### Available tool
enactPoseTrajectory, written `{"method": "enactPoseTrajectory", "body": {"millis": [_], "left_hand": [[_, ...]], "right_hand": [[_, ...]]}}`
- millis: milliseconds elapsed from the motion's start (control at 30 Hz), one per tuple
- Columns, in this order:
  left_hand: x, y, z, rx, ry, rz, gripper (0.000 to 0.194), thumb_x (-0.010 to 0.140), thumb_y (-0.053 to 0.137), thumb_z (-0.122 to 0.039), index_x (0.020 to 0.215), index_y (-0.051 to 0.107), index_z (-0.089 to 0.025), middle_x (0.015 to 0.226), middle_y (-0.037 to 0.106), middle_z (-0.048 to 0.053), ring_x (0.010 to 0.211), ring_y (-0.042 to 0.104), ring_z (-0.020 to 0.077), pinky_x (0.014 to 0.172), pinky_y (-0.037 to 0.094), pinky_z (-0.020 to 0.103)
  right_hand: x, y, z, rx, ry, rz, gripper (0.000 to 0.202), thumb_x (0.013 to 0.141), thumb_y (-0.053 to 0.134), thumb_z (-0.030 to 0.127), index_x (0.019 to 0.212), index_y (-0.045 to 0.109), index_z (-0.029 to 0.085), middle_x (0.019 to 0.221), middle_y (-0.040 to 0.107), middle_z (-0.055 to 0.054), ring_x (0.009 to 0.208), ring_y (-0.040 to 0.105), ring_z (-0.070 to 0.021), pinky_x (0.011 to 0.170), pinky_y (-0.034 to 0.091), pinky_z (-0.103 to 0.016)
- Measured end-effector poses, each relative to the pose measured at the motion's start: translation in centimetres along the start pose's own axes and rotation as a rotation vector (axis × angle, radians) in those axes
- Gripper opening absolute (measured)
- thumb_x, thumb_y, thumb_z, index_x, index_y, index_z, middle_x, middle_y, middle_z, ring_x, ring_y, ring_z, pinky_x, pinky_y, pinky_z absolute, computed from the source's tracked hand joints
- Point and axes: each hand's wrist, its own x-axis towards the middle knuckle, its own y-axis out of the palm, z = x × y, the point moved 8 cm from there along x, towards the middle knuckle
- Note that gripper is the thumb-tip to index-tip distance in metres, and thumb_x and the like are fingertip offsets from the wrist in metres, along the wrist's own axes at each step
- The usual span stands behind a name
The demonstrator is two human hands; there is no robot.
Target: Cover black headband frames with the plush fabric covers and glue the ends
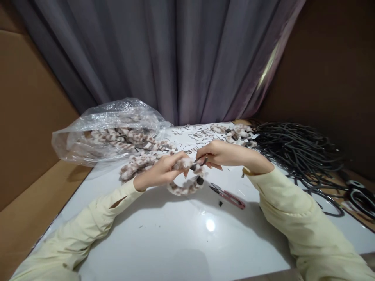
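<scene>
Two hands meet over the middle of the white table (164,242), near each other with a fluffy band (181,190) between them. The left hand (168,168) grips the band's upper stretch, thumb and fingers closed around the pale pile, while the right hand (216,152) has its fingertips pinched on a dark piece (204,160) beside the band's end; blur hides whether the piece is part of the band. The band, cream mottled with brown, curls below the hands in a loop, with a black tip (200,180) on its right side. Just to the right lie snips (230,196) with dark blades pointing toward the band and a reddish handle; any marking on them is too small to make out. A black scrap (220,203) sits just beside them. Behind the left hand is a heap of similar bands (137,166), and beyond it a clear bag (117,111) holds more. Pale shreds (195,134) are strewn across the back of the table. Farther right, another cluster of bands (234,134) has a white slip (254,136) by it, too small to read, next to a large tangle of black cords (295,146) that spills over the table's right side. A grey-purple curtain (164,58) hangs behind, between brown panels (32,105) at either side. Both arms wear pale yellow sleeves (304,218).
</scene>
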Motion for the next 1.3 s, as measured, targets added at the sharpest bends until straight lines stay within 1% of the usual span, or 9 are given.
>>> {"method": "enactPoseTrajectory", "body": {"millis": [167, 367, 533, 667, 800, 867, 933, 1067, 1300], "left_hand": [[-0.2, -0.4, 0.8, -0.004, -0.011, -0.095, 0.025, 0.087, 0.047, -0.026, 0.110, 0.043, -0.019, 0.073, 0.061, -0.001, 0.069, 0.058, 0.0140, 0.071, 0.042, 0.024], [-0.2, 0.1, 0.0, 0.043, 0.044, -0.055, 0.030, 0.085, 0.046, -0.018, 0.115, 0.047, -0.019, 0.091, 0.064, 0.004, 0.078, 0.059, 0.0149, 0.076, 0.042, 0.024], [-0.2, 0.1, -0.4, -0.006, 0.055, -0.045, 0.031, 0.084, 0.047, -0.015, 0.114, 0.052, -0.019, 0.084, 0.065, 0.002, 0.075, 0.059, 0.0136, 0.075, 0.042, 0.023], [-0.2, 0.4, -0.3, -0.093, 0.018, -0.020, 0.020, 0.087, 0.046, -0.021, 0.104, 0.056, -0.018, 0.078, 0.063, 0.002, 0.066, 0.057, 0.0122, 0.063, 0.043, 0.020], [-0.1, 0.2, 0.9, -0.257, -0.150, -0.094, 0.018, 0.087, 0.049, -0.032, 0.091, 0.058, -0.017, 0.071, 0.059, 0.001, 0.055, 0.050, 0.0097, 0.047, 0.038, 0.018], [0.0, -0.4, 1.9, -0.345, -0.224, -0.196, 0.019, 0.086, 0.051, -0.033, 0.082, 0.058, -0.016, 0.066, 0.057, 0.000, 0.051, 0.047, 0.0085, 0.047, 0.036, 0.018], [-0.1, -1.0, 3.3, -0.477, -0.291, -0.315, 0.021, 0.084, 0.053, -0.032, 0.073, 0.058, -0.014, 0.061, 0.054, -0.001, 0.051, 0.046, 0.0075, 0.049, 0.036, 0.018], [-0.5, -0.3, 6.5, -0.839, -0.519, -0.409, 0.020, 0.076, 0.060, -0.024, 0.061, 0.057, -0.011, 0.053, 0.046, -0.003, 0.048, 0.044, 0.0060, 0.048, 0.036, 0.016], [-0.7, 0.5, 7.1, -1.018, -0.617, -0.391, 0.018, 0.073, 0.059, -0.019, 0.058, 0.054, -0.011, 0.054, 0.047, -0.002, 0.048, 0.042, 0.0046, 0.047, 0.035, 0.016]], "right_hand": [[0.5, 0.0, -0.3, -0.021, -0.049, -0.074, 0.033, 0.070, 0.036, -0.001, 0.086, 0.063, 0.012, 0.053, 0.054, 0.003, 0.043, 0.051, -0.0073, 0.044, 0.037, -0.016], [1.6, -0.4, -0.9, -0.136, -0.060, -0.251, 0.027, 0.075, 0.039, 0.002, 0.082, 0.064, 0.011, 0.052, 0.054, 0.002, 0.042, 0.049, -0.0064, 0.051, 0.038, -0.018], [2.3, 0.7, -0.8, -0.142, -0.096, -0.209, 0.031, 0.073, 0.040, 0.002, 0.083, 0.067, 0.010, 0.060, 0.061, -0.001, 0.048, 0.051, -0.0080, 0.052, 0.036, -0.019], [2.5, 1.2, -1.3, -0.114, -0.044, -0.186, 0.039, 0.074, 0.041, 0.003, 0.105, 0.064, 0.011, 0.072, 0.066, -0.004, 0.053, 0.053, -0.0093, 0.053, 0.036, -0.019], [0.6, -1.4, -1.3, -0.259, 0.115, -0.459, 0.044, 0.077, 0.046, 0.007, 0.120, 0.053, 0.011, 0.078, 0.066, -0.007, 0.060, 0.054, -0.0124, 0.056, 0.034, -0.021], [-1.2, -3.0, -0.2, -0.350, 0.196, -0.636, 0.033, 0.082, 0.048, 0.016, 0.114, 0.057, 0.012, 0.073, 0.064, -0.007, 0.060, 0.054, -0.0139, 0.056, 0.032, -0.022], [-2.5, -3.5, 1.4, -0.341, 0.218, -0.704, 0.021, 0.085, 0.046, 0.022, 0.096, 0.062, 0.014, 0.062, 0.061, -0.005, 0.054, 0.051, -0.0131, 0.053, 0.030, -0.022], [-1.7, -1.0, 3.6, -0.181, 0.127, -0.509, 0.025, 0.086, 0.044, 0.025, 0.071, 0.060, 0.015, 0.052, 0.058, -0.002, 0.046, 0.047, -0.0100, 0.049, 0.028, -0.021], [2.8, 3.8, -0.3, 0.182, 0.219, -0.294, 0.028, 0.088, 0.033, 0.018, 0.063, 0.047, 0.015, 0.044, 0.056, 0.000, 0.033, 0.042, -0.0061, 0.044, 0.034, -0.018]]}}
